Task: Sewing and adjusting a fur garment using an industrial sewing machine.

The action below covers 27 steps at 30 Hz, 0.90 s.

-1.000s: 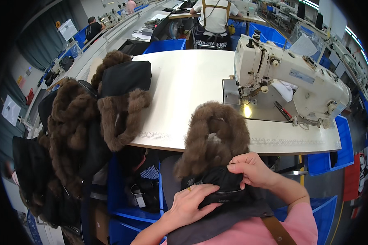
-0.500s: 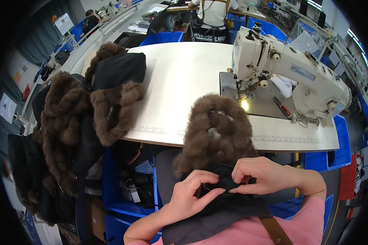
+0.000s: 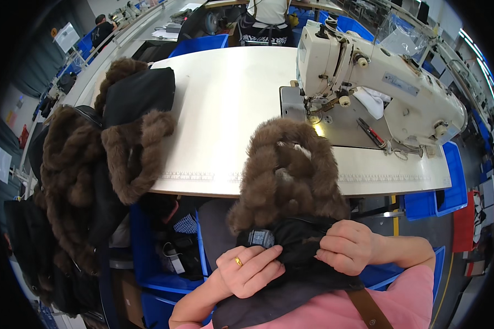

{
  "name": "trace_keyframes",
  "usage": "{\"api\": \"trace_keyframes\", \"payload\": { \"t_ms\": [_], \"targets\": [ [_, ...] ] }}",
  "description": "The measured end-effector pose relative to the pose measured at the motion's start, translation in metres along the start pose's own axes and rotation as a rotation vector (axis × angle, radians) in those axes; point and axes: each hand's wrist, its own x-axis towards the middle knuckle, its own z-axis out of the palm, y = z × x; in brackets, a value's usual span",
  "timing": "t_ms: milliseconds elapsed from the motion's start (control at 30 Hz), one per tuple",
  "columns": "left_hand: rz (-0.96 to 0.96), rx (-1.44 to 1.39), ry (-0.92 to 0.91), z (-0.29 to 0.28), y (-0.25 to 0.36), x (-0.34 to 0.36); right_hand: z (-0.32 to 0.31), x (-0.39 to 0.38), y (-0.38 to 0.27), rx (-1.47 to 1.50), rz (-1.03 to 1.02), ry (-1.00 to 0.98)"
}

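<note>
In front of me lies a black fabric bag with a looped brown fur piece above it, over the table's front edge. My left hand has its fingers curled, gripping the bag's fabric just below a small dark grey-blue rectangular piece that shows on it. My right hand is closed on the black fabric at the right, fingers bent and pressed together; its fingertips are partly hidden in the cloth.
White sewing table; sewing machine at right with red-handled tool on its bed. Piled black-and-fur bags line the left edge. Blue bins sit below and at right. Two people work beyond.
My left hand's fingers have curled lower on the bag, uncovering the small grey-blue piece. My right hand has moved slightly right and down from its earliest position. The view has shifted, raising the table in frame.
</note>
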Motion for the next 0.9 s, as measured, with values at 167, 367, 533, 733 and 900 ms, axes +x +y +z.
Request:
{"api": "trace_keyframes", "payload": {
  "t_ms": [167,367,533,733,900],
  "targets": [
    [0.004,-0.088,0.072,0.008,-0.005,-0.003,0.011,-0.005,0.000,0.082,0.117,0.092],
    [-0.797,-0.807,-0.067,0.000,0.009,0.012,0.010,-0.009,-0.002,0.082,0.075,0.068],
    [-0.624,-0.717,-0.290,-0.003,-0.003,0.018,0.002,-0.001,-0.002,0.266,0.185,0.007],
    [-0.538,-0.624,-0.267,0.003,0.001,0.019,-0.020,0.009,0.011,0.912,0.788,-0.280],
    [-0.565,-0.644,-0.235,0.007,0.000,0.014,-0.027,0.032,0.031,1.040,0.798,-0.641]
  ]
}}
